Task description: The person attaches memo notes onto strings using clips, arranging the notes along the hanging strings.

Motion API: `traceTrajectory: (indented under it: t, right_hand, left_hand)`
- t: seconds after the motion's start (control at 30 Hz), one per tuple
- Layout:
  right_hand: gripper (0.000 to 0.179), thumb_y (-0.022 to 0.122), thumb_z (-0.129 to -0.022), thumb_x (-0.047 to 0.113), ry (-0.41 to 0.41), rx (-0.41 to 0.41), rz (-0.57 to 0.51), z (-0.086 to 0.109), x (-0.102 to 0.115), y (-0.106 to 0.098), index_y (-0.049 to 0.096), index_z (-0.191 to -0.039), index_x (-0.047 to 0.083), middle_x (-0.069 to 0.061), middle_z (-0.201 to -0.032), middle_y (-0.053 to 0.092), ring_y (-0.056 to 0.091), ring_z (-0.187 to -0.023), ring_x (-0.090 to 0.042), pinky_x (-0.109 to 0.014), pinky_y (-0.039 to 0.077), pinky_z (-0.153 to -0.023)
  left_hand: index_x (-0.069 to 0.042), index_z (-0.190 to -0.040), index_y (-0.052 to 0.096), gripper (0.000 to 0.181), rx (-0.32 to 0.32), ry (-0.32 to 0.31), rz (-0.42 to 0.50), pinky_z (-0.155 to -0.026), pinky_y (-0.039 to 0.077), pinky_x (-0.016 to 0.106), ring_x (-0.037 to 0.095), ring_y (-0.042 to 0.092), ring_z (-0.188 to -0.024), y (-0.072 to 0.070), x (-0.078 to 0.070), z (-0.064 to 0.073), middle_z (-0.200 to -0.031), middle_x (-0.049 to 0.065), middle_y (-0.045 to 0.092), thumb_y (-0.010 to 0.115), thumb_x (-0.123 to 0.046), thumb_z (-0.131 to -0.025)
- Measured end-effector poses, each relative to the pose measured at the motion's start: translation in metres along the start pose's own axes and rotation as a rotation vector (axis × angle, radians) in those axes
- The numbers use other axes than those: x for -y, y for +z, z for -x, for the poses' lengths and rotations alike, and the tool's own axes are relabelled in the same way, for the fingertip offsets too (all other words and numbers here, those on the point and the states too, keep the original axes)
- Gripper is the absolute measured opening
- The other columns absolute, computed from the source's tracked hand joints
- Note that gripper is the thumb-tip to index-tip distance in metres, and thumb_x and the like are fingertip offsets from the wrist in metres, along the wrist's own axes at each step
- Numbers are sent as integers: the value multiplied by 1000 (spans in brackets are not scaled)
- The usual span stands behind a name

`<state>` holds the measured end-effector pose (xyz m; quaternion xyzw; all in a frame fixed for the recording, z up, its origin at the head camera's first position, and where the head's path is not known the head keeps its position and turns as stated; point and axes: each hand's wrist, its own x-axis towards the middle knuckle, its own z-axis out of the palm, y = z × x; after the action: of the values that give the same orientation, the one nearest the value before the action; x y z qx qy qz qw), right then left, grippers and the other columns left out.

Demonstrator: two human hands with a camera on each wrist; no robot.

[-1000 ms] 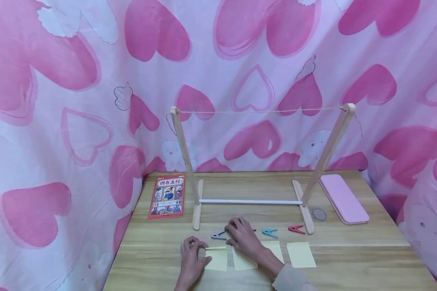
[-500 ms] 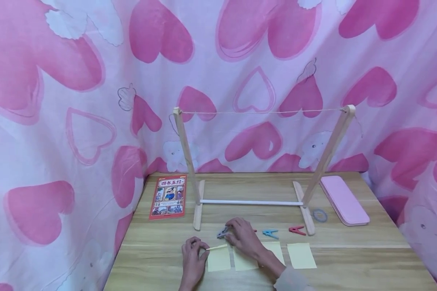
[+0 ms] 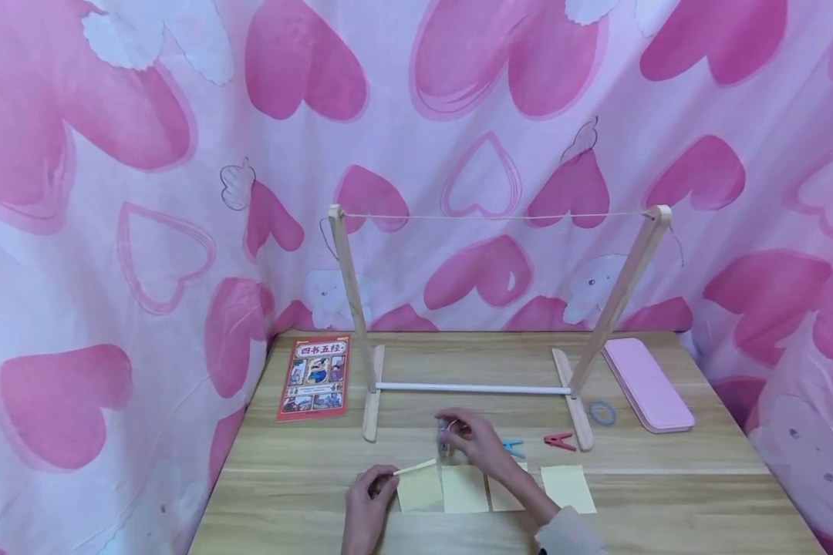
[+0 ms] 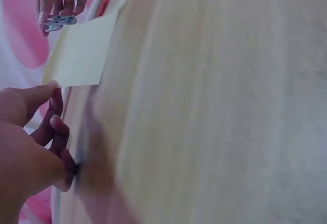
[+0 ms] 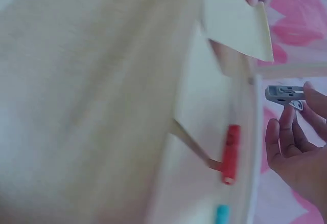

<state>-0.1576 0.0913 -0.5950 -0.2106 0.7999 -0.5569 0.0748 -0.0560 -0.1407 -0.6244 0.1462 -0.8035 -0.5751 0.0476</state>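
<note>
My left hand pinches a pale yellow sheet of paper by its upper left corner. The sheet has a narrow fold along its top edge and is tilted up off the table in the left wrist view. My right hand holds a grey clothespin between thumb and fingers, near the sheet's upper right corner and apart from it. More yellow sheets, including one below my right hand and one at the right, lie in a row. A red clothespin lies beside them, partly hidden by the right hand in the head view.
A wooden rack with a string across its top and a white bar stands behind. A blue clothespin and another red clothespin lie before it. Around are a booklet, a pink case and a grey ring.
My right hand has lifted the grey clothespin from the table and turned it, moving slightly right. My left hand has raised the folded edge of the yellow sheet.
</note>
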Motion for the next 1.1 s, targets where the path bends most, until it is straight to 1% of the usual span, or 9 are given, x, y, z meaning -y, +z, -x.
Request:
traceTrajectory:
  t: [0.13, 0.27, 0.4, 0.53, 0.6, 0.67, 0.8, 0.9, 1.1]
  right_hand:
    - [35, 80, -99, 8, -41, -27, 9, -8, 26, -20, 70, -129, -7, -13, -104, 76, 68, -92, -7, -24, 61, -85]
    - [29, 80, -97, 4, -134, -42, 24, -18, 66, -41, 71, -123, -6, -19, -110, 73, 68, -93, -12, -25, 62, -85]
    - [26, 81, -95, 1, -253, -69, 45, -31, 116, -65, 72, -119, -4, -21, -131, 66, 66, -102, -15, -25, 61, -89]
    - [26, 83, -90, -7, -405, -106, 53, -43, 166, -87, 75, -114, -1, -19, -136, 61, 60, -114, -15, -26, 57, -90]
    - [28, 84, -87, -13, -471, -106, 44, -48, 188, -97, 76, -112, -3, -18, -135, 60, 58, -118, -16, -24, 55, -90]
    - [29, 83, -85, -16, -510, -97, 30, -52, 209, -104, 77, -111, -5, -17, -135, 57, 55, -121, -17, -22, 53, -91]
    - [28, 83, -85, -16, -512, -88, 10, -63, 242, -117, 77, -111, -7, -15, -137, 55, 56, -120, -18, -20, 53, -92]
    - [27, 83, -85, -16, -496, -110, -17, -76, 263, -125, 76, -111, -10, -11, -138, 54, 57, -116, -19, -20, 52, -91]
    - [21, 79, -91, -10, -443, -148, -77, -103, 296, -137, 74, -111, -13, -3, -137, 52, 53, -125, -19, -26, 49, -95]
  left_hand:
    - [-2, -112, 80, 17, 13, -64, 127, -72, 47, 19, 8, 56, -82, -5, -19, 0, -95, 3, 71, 81, -9, -97]
    - [-2, -118, 77, 20, 28, -67, 177, -71, 47, 20, 14, 54, -84, -15, -52, -7, -101, 7, 69, 77, -12, -101]
    - [-2, -123, 73, 20, 61, 23, 171, -86, 55, 22, 17, 63, -99, -27, -92, -24, -116, 10, 74, 69, -14, -107]
    - [1, -129, 69, 22, 94, 172, 187, -111, 59, 39, 31, 71, -122, -37, -132, -45, -131, 18, 75, 63, -8, -110]
    - [4, -129, 68, 22, 100, 235, 193, -114, 58, 43, 36, 70, -127, -40, -150, -53, -132, 21, 73, 62, -5, -110]
    - [6, -128, 67, 21, 100, 281, 197, -110, 60, 39, 36, 71, -124, -42, -168, -60, -129, 23, 73, 62, -3, -110]
    - [6, -125, 68, 19, 72, 332, 187, -95, 59, 22, 24, 70, -108, -46, -196, -70, -119, 22, 73, 65, -2, -108]
    - [3, -126, 71, 20, 41, 340, 201, -93, 55, 18, 18, 66, -105, -49, -213, -75, -119, 19, 73, 68, -5, -108]
    - [-3, -125, 75, 21, -41, 262, 284, -93, 55, 19, 20, 67, -108, -50, -234, -81, -119, 13, 73, 72, -14, -107]
